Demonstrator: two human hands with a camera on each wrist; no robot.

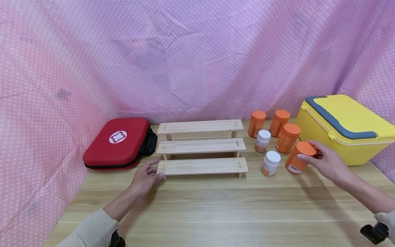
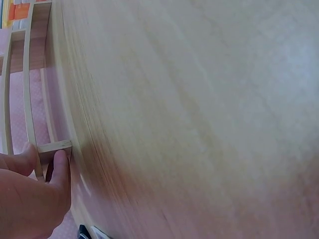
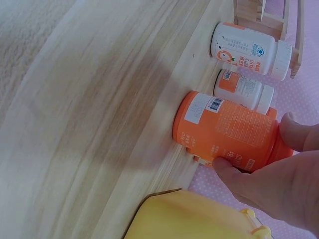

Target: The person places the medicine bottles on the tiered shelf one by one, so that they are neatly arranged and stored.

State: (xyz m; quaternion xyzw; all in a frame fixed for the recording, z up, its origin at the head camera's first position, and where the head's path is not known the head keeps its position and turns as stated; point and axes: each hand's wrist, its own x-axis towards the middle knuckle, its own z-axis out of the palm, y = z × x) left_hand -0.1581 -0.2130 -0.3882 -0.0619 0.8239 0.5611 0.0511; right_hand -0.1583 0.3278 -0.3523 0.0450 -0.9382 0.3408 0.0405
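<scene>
Matt wooden rack [image 1: 202,166], smooth plastic orange bottle [image 1: 297,159], smooth plastic yellow box [image 1: 355,116], creased cloth backdrop [image 1: 197,68]

Pale beige long sleeves [image 1: 92,229]; black wrist-worn devices [image 1: 374,233].

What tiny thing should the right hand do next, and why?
Probably bring the held, cylindrical orange plastic bottle toward the flat, pale wooden shelves: the right hand grips the bottle, the shelf tops are bare, and the left hand holds the front shelf's left end, maybe steadying it.
</scene>
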